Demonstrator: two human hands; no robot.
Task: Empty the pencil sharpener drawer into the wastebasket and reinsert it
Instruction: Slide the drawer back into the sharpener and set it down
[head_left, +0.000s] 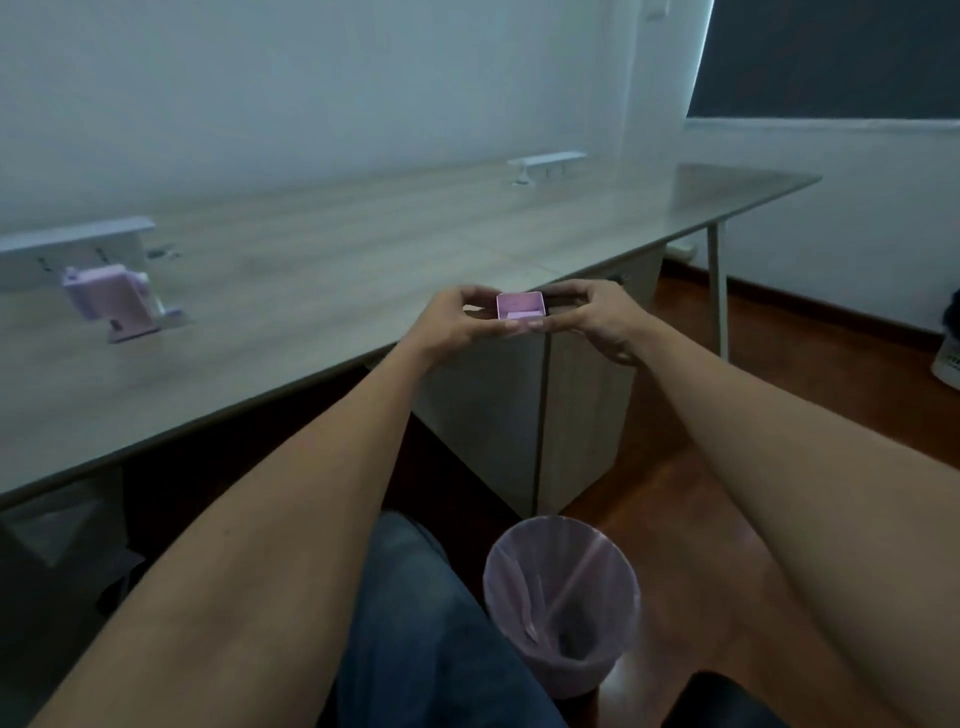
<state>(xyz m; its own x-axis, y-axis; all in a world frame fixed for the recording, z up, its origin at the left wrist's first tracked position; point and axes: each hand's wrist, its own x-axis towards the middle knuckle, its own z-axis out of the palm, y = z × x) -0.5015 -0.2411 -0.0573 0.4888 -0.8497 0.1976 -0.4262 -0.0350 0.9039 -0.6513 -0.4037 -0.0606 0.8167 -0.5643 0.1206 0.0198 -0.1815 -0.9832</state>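
Note:
A small pink drawer (521, 305) is held between both hands at the desk's front edge, open side up, and its inside looks bare. My left hand (451, 325) pinches its left side and my right hand (597, 317) pinches its right side. The pink pencil sharpener (111, 301) stands on the desk at the far left, well apart from the hands. A wastebasket (563, 597) lined with a pink bag stands on the floor below and nearer than the drawer, beside my knee.
The long wooden desk (337, 249) carries white cable boxes (545, 165) along the wall. A cabinet (519, 415) stands under the desk behind the basket. A desk leg (719, 291) and a white bin (948, 358) are at the right on the wooden floor.

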